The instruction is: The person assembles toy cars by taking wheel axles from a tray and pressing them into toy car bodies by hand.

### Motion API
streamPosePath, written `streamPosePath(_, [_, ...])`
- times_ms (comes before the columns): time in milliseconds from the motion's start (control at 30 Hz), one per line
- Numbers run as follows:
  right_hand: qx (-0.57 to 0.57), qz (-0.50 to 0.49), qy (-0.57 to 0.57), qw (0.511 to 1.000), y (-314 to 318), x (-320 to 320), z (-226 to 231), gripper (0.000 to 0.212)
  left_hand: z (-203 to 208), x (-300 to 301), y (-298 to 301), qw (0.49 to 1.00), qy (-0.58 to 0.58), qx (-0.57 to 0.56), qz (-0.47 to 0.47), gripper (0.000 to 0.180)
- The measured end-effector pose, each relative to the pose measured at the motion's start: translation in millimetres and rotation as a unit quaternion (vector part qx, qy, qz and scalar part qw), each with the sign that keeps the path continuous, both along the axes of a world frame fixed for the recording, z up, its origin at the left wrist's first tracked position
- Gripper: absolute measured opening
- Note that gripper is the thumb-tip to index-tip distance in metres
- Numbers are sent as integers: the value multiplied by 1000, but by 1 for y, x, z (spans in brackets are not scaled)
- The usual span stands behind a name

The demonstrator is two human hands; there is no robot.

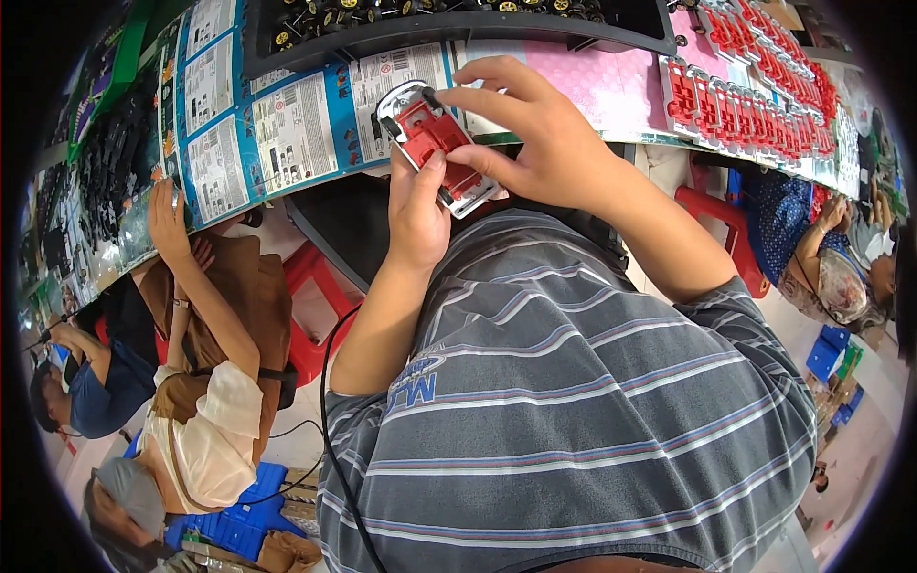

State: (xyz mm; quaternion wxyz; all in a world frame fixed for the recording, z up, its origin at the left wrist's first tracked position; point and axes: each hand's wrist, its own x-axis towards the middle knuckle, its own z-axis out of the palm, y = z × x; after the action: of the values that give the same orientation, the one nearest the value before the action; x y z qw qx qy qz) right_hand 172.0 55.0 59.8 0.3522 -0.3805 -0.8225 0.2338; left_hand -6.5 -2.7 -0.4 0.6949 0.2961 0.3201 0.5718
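A toy car (432, 136) with a red underside and a white-grey shell lies tilted in my left hand (418, 218), over the table's near edge. My left thumb presses on the red part, with the other fingers behind the car. My right hand (552, 136) reaches in from the right. Its thumb rests against the red part, and a fingertip touches a small dark piece, apparently a wheel, at the car's far end. The remaining right fingers are raised and curved. The far side of the car is hidden by its own body.
A black tray (458, 34) of small wheels with yellow hubs stands beyond my hands. Printed cards (293, 122) cover the table at left. Rows of red and white toy car parts (745, 116) lie at right. A co-worker's hand (168, 222) is at the left table edge, near a red stool (315, 310).
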Motion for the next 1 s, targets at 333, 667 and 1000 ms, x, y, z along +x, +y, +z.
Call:
streamPosePath(333, [-15, -40, -32, 999, 1, 35, 4, 40, -21, -119, 61, 974, 79, -10, 212, 32])
streamPosePath(667, [-12, -317, -139, 938, -26, 142, -15, 24, -21, -328, 180, 894, 365, -96, 241, 24])
streamPosePath(1000, [-1, -337, -270, 902, -51, 181, -52, 26, -4, -321, 178, 449, 857, -30, 250, 50])
